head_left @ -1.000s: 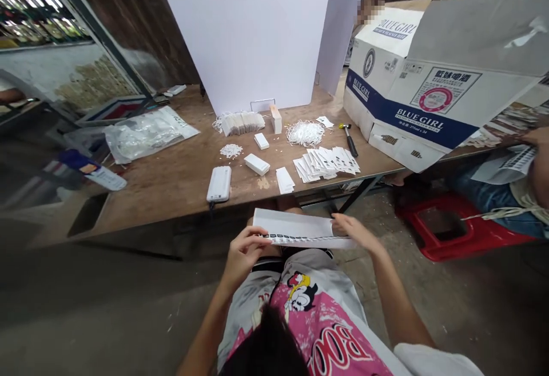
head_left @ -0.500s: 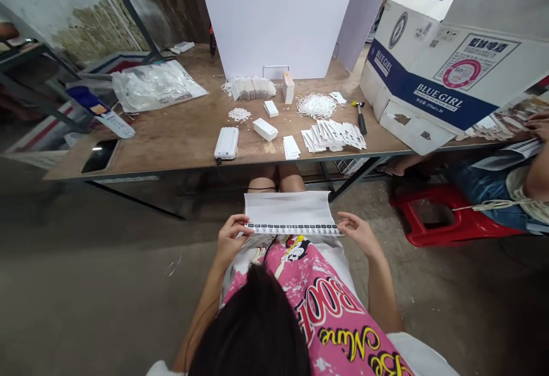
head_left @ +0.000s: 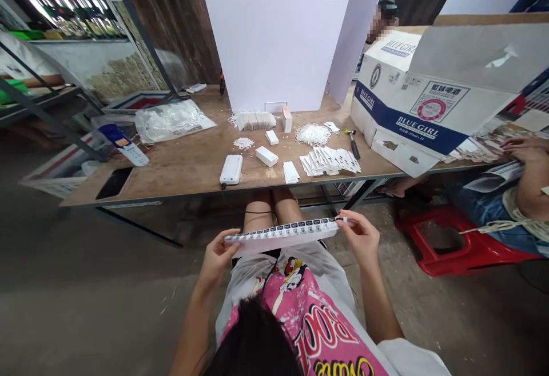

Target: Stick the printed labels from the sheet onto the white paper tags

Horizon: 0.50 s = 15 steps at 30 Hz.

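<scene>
Both hands hold 1 white paper sheet (head_left: 281, 239) w/ a row of small black-printed labels along its far edge. L hand (head_left: 217, 264) pinches the sheet's left end in a narrow grip; R hand (head_left: 359, 239) pinches the right end, fingertips (head_left: 343, 220) at the corner, also narrow. Sheet's long axis runs L–R, tilted slightly up to the R, held just above the person's knees (head_left: 259, 210) and short of the table edge. Beyond on the plywood table (head_left: 171, 179): white rounded box (head_left: 231, 170), 2 small white boxes (head_left: 266, 156), stack of printed cards (head_left: 330, 162), white cord loops (head_left: 313, 134), small hammer (head_left: 352, 143). Far R, a co-worker's hand (head_left: 521, 150) over printed paper, red plastic stool (head_left: 446, 244) nearby.
</scene>
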Each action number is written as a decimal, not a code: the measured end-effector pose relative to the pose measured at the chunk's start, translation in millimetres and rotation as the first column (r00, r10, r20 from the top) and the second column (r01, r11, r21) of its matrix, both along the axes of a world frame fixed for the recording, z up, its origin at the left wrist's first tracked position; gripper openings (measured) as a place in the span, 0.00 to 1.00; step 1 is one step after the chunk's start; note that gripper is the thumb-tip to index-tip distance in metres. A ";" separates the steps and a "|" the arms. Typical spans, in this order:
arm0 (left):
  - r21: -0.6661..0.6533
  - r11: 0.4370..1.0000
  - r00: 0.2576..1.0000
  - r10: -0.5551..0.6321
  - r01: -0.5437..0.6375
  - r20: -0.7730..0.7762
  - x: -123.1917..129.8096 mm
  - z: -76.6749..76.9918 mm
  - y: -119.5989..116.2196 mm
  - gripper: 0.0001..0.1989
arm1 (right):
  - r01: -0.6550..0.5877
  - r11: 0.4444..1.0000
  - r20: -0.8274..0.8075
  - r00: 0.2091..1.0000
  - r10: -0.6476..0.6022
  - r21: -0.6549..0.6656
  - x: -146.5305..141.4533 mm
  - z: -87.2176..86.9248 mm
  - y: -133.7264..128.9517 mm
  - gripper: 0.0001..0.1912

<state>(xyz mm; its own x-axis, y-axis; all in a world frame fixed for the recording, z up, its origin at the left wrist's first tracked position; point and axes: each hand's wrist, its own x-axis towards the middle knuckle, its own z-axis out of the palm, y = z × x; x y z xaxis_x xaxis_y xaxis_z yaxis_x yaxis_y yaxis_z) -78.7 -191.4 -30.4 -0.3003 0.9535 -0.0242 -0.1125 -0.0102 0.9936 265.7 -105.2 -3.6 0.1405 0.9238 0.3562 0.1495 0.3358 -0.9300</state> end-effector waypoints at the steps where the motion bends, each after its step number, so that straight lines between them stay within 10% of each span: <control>1: 0.019 0.998 0.998 0.055 -0.055 -0.005 -5.1 3.4 -0.4 0.17 | -0.049 0.999 -0.010 0.999 0.049 -0.006 -4.1 4.6 2.2 0.15; 7: 0.087 0.947 0.950 0.311 -0.308 -0.032 -32.6 11.1 -0.4 0.16 | -0.374 0.912 0.092 0.915 0.392 -0.167 -28.3 26.3 19.7 0.16; 15: 0.058 0.949 0.932 0.315 -0.309 -0.178 -62.6 11.0 7.8 0.23 | -0.313 0.912 0.152 0.921 0.360 -0.264 -63.0 38.7 51.3 0.20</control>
